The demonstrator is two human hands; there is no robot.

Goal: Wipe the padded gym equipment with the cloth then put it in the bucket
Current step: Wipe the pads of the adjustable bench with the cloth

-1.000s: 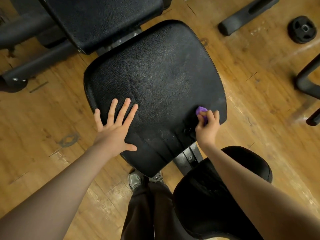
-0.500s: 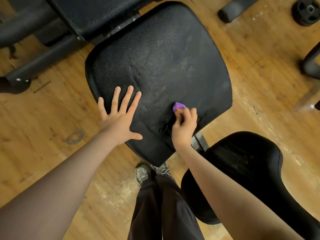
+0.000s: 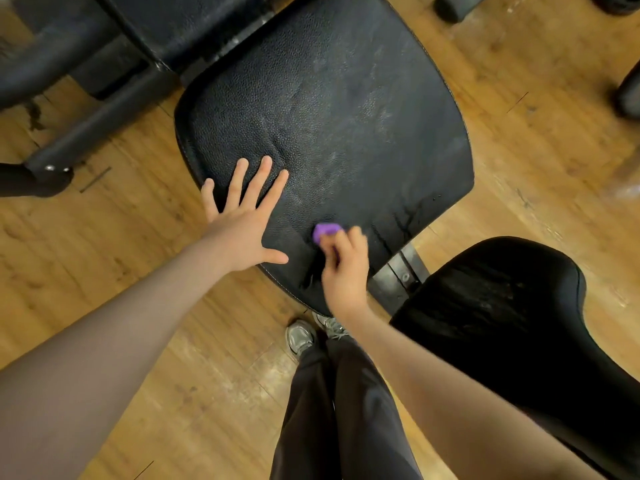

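The right hand (image 3: 344, 271) has its fingers curled round a purple cloth (image 3: 325, 230), which it holds against the near part of the black pad (image 3: 346, 116). Only a small corner of the cloth shows past the fingertips; the rest is hidden under the hand, and both hand and cloth are blurred, so the grip cannot be read finger by finger. The left hand (image 3: 242, 223) lies flat on the pad's near left edge, fingers straight and spread wide, thumb pointing right toward the cloth. The two hands are near each other but apart.

The pad is worn, with pale scuffs toward its far side and dark cracks near its near right corner. Beyond it a second pad (image 3: 194, 26) is cut off by the top edge. A black frame bar (image 3: 100, 133) runs left from under the pads. Near and right sits a rounded black seat (image 3: 512, 323), partly covered by the right forearm and cut off at the right edge. A metal bracket (image 3: 401, 271) shows between pad and seat.

Below the hands, dark trousers (image 3: 346, 410) and a grey shoe (image 3: 299, 337) stand on the wooden floor (image 3: 104, 306). Dark shapes at the far right edge are too cropped to make out.
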